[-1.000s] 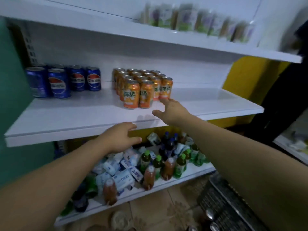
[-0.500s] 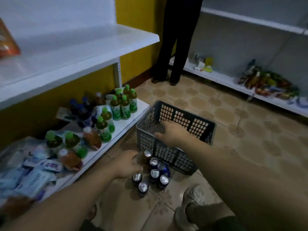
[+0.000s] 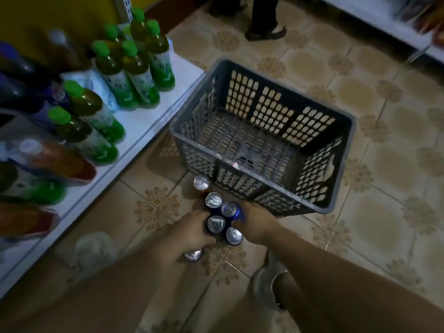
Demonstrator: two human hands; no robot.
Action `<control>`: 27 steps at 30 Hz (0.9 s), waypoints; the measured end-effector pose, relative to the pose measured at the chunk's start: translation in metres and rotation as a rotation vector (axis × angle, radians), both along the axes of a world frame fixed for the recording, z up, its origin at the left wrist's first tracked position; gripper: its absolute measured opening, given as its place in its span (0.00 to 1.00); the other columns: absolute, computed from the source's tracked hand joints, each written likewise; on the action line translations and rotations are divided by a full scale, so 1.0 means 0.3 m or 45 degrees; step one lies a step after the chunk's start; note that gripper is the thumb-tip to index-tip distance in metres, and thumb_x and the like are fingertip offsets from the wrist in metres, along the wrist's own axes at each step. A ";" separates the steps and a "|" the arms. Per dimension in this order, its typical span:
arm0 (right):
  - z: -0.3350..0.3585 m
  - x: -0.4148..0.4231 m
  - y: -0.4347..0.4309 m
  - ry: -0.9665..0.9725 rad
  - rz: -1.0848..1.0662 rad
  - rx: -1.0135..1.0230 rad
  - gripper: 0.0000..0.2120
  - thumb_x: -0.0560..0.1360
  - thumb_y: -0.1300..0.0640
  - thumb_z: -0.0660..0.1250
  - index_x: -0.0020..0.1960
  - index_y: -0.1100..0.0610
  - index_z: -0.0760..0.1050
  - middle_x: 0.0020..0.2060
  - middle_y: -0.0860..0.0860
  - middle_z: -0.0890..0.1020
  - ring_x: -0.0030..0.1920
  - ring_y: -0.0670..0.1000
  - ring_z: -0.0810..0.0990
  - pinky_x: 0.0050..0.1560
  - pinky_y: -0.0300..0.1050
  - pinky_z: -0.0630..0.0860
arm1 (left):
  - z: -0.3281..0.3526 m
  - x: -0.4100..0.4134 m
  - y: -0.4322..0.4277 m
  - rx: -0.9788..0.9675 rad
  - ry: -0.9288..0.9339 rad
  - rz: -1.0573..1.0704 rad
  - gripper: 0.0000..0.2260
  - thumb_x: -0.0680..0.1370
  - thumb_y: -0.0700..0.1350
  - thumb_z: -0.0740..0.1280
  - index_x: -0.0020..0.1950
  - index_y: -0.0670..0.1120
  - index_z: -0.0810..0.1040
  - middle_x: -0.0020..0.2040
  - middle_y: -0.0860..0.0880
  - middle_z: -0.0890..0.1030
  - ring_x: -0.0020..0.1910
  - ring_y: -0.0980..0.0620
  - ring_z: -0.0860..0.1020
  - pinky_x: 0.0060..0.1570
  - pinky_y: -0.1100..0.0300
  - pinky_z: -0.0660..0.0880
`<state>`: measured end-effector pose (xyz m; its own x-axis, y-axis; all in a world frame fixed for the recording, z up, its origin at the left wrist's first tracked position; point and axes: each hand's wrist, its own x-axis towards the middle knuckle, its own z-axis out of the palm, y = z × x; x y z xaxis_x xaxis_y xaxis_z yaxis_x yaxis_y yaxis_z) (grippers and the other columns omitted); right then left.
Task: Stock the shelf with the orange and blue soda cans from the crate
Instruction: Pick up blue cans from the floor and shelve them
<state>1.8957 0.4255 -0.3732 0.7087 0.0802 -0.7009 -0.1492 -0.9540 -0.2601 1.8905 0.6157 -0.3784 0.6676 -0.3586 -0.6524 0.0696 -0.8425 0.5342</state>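
Several soda cans stand in a tight cluster on the tiled floor, just in front of the grey plastic crate. I see mostly their silver tops; a blue side shows on one can. My left hand curls against the cluster from the left, with one can partly under its palm. From the right, my right hand wraps round the blue cans. One can stands apart nearest the crate, its colour unclear. The crate holds only a small scrap.
A low white shelf on the left carries green-capped bottles and lying packs. My shoes are close below the cans. Another person's feet stand at the top, beside a second shelf.
I have turned from the upper shelf of orange and blue cans down to the floor. Both hands have dropped past the crate and closed round the can cluster.
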 end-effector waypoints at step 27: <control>0.092 0.045 0.012 -0.349 -0.246 0.263 0.35 0.76 0.42 0.64 0.77 0.53 0.56 0.72 0.55 0.68 0.68 0.56 0.70 0.62 0.47 0.69 | -0.032 0.081 -0.064 -0.296 0.073 0.337 0.31 0.63 0.51 0.74 0.65 0.57 0.71 0.63 0.52 0.76 0.59 0.51 0.76 0.60 0.51 0.74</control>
